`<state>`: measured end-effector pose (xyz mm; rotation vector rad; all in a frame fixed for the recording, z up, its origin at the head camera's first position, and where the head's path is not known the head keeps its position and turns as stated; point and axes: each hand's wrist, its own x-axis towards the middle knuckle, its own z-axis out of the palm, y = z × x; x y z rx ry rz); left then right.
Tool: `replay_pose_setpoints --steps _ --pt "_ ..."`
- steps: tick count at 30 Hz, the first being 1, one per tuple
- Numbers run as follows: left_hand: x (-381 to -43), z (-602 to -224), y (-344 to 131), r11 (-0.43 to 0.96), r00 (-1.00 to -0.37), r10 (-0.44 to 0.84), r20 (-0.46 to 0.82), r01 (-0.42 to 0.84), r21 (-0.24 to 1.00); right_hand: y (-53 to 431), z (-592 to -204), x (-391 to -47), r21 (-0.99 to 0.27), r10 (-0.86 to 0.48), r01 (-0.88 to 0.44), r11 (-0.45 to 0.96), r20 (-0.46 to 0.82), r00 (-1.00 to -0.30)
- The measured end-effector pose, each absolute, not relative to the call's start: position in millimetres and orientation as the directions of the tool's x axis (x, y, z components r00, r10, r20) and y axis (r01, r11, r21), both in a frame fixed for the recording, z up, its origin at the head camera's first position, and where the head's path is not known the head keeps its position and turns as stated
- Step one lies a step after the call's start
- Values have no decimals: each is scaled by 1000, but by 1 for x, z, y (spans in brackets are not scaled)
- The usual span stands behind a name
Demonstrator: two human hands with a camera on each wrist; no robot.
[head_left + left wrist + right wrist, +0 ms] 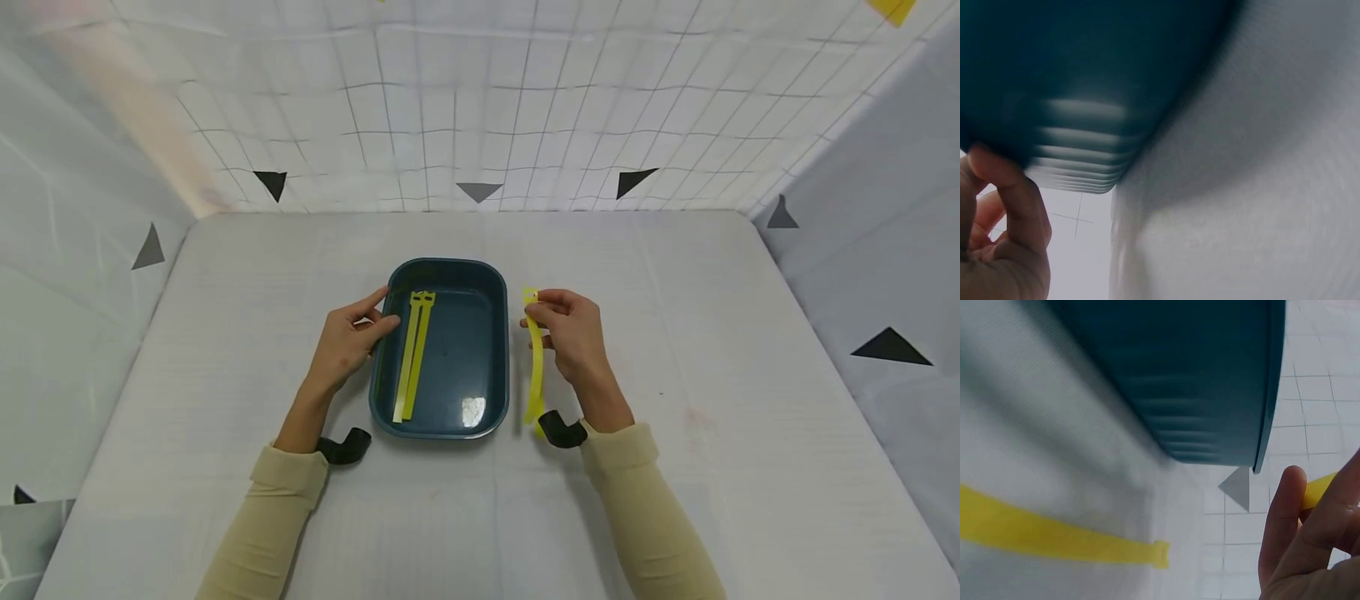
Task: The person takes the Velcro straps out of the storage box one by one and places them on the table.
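A dark teal rectangular tray (465, 358) stands mid-table. Two yellow cable-tie straps (417, 358), each with a slotted head, lie side by side in its left half. My left hand (347, 346) pinches the tray's left rim, thumb inside the edge; the left wrist view shows its curled fingers (1025, 206) at the rim. Just right of the tray, my right hand (573, 333) pinches another yellow strap (536, 367) near its head, and the tail hangs toward me. In the right wrist view a yellow strap (1066, 540) stretches across the left; whether it is the held one I cannot tell.
White cloth covers the table (750, 467). A gridded white sheet (480, 108) rises behind it, with black triangle markers (636, 182) along its foot. Grey sheets (885, 250) close off the sides. Black wrist mounts (345, 447) jut inward from both wrists.
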<state>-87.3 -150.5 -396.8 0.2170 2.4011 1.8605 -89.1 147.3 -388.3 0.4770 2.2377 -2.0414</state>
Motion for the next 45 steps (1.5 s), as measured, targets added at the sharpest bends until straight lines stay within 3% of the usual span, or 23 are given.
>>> replay_pose_setpoints --steps 13,45 --pt "-86 -396 -152 262 -986 169 4 49 964 156 -401 -85 -943 216 309 126 -278 -936" --pt "-88 -399 -152 250 -985 173 0 44 967 182 -413 -81 -934 235 351 68 -326 -916"
